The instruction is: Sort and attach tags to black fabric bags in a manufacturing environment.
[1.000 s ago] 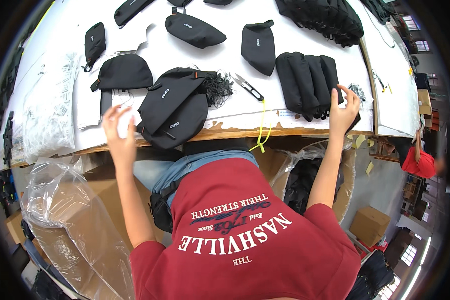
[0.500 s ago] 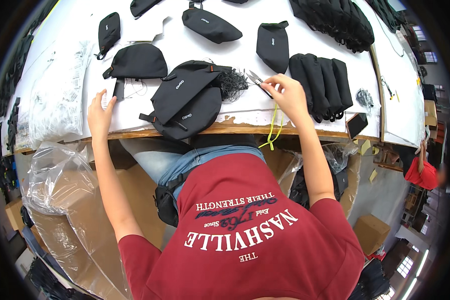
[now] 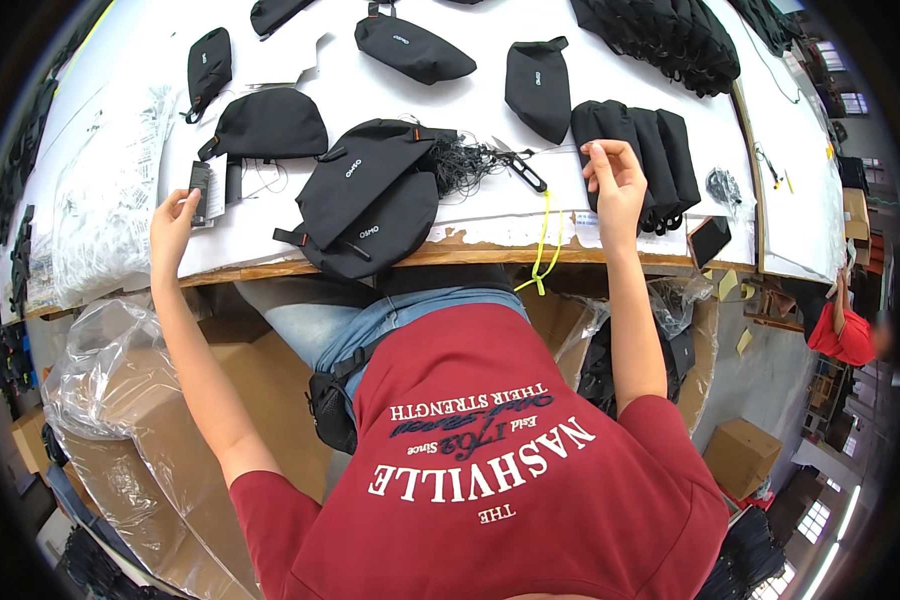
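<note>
My left hand (image 3: 173, 222) is closed on a few small tags, with a black tag (image 3: 199, 178) at its fingertips and white ones behind it. My right hand (image 3: 618, 182) pinches the end of a thin string, which runs left toward a tangled bundle of black strings (image 3: 460, 165). Between that bundle and my right hand lie thread snips (image 3: 523, 172) with a black handle, tied to a yellow-green cord (image 3: 546, 240). Two black pouches, one of them the upper pouch (image 3: 355, 180), overlap in front of me. Beyond my left hand is a rounded black pouch (image 3: 270, 122).
A row of black pouches (image 3: 660, 160) stands at the right, near a phone-like dark slab (image 3: 710, 240) at the table edge. A clear plastic bag of white tags (image 3: 110, 190) sits at left. Below the table is a plastic-lined carton (image 3: 150, 420). Another person in red (image 3: 845, 330) is far right.
My right hand let go of the thread snips, which now lie on the table, and moved right with a string. My left hand shifted left, and a black tag now shows in it.
</note>
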`<action>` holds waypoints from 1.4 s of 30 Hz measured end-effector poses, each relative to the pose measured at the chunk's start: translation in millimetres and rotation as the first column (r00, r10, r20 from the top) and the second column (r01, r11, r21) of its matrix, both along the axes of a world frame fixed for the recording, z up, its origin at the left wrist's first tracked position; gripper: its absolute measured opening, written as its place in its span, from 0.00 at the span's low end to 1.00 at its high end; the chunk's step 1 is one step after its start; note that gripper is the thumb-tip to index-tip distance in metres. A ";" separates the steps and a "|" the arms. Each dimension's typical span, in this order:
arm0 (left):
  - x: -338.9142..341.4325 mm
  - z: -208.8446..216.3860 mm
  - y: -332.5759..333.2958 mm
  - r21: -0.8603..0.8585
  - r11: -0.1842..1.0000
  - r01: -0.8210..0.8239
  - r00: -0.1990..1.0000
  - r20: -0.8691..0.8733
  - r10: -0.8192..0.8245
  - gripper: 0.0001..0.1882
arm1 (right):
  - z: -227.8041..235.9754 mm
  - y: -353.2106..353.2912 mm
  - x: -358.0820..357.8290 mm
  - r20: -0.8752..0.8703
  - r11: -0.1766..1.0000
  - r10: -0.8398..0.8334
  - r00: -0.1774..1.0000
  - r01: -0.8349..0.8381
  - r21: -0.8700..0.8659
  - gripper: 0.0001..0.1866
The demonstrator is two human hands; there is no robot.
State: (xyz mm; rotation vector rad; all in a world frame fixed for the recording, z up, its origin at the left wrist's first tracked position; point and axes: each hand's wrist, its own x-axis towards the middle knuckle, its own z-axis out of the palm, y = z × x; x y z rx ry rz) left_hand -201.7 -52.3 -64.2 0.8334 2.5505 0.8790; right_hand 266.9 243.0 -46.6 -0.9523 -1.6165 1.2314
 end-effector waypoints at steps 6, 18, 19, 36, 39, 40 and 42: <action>-5.1 -11.2 5.0 -0.059 0.997 -0.039 0.912 -0.410 0.011 0.14 | 16.3 17.1 -20.0 -0.496 0.751 0.349 0.795 -0.554 -0.360 0.06; 22.4 -6.3 19.2 -0.212 0.977 0.037 0.790 -0.592 -0.158 0.13 | 55.3 13.3 -78.9 -0.011 0.935 0.343 0.939 -0.340 0.104 0.08; 20.0 -5.9 21.8 -0.258 0.966 -0.020 0.816 -0.563 -0.133 0.13 | 62.9 10.9 -79.0 0.031 0.945 0.319 0.947 -0.321 0.059 0.08; 198.3 65.5 75.4 0.619 0.785 -0.015 0.908 0.338 -0.248 0.14 | 44.0 -32.7 -84.4 -0.193 0.740 0.577 0.794 -0.608 -0.287 0.09; 244.2 65.1 77.7 0.656 0.751 -0.067 0.731 0.545 -0.410 0.16 | 50.6 -65.9 -93.6 -0.158 0.774 0.534 0.830 -0.556 -0.304 0.10; 253.0 65.5 79.3 0.666 0.744 -0.061 0.718 0.547 -0.431 0.16 | 50.0 -69.4 -93.8 -0.159 0.783 0.518 0.840 -0.541 -0.305 0.10; 261.3 62.6 79.2 0.644 0.764 -0.046 0.752 0.526 -0.398 0.14 | 44.4 -72.4 -88.7 -0.301 0.697 0.530 0.793 -0.610 -0.377 0.09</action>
